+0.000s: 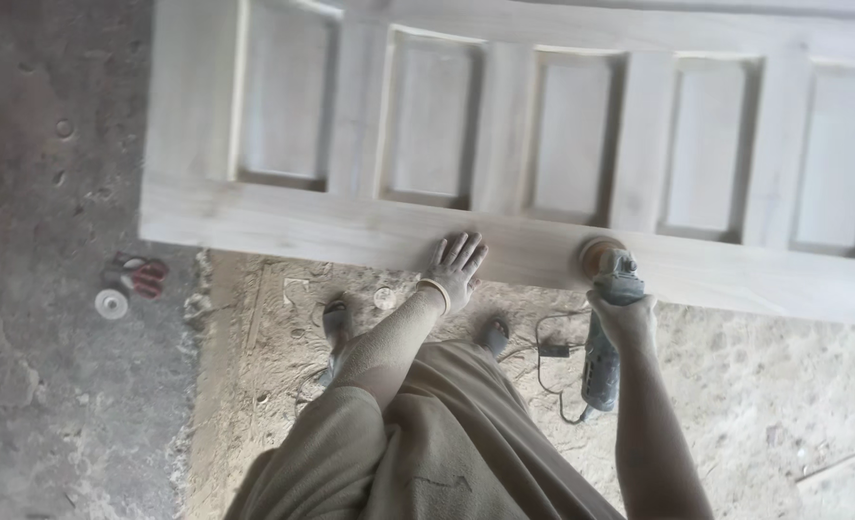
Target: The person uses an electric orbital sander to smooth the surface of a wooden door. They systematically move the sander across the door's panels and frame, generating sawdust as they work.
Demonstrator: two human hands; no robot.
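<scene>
1. Landmark: a pale wooden panelled door (505,241) lies flat, raised above the floor and filling the upper part of the view. It has a row of recessed rectangular panels and a plain rail along the near edge.
2. Left hand (454,268): flat on the near rail of the door, fingers spread, palm down. Its grip is wide and holds nothing. A light band sits at the wrist.
3. Right hand (622,318): just off the near edge of the door, its grip wrapped around the body of a grey angle grinder (606,327).
4. The grinder's round sanding disc (599,252) rests on the near rail, to the right of the left hand and apart from it.
5. A dark cable (553,351) lies looped on the floor below the door's near edge, beside the grinder's tail.
6. Feet in sandals (336,323) stand on sawdust-covered floor (764,385) under the near edge.
7. Left of the door's corner, well apart: a small red-and-dark object and a white disc (112,304) on bare concrete.
</scene>
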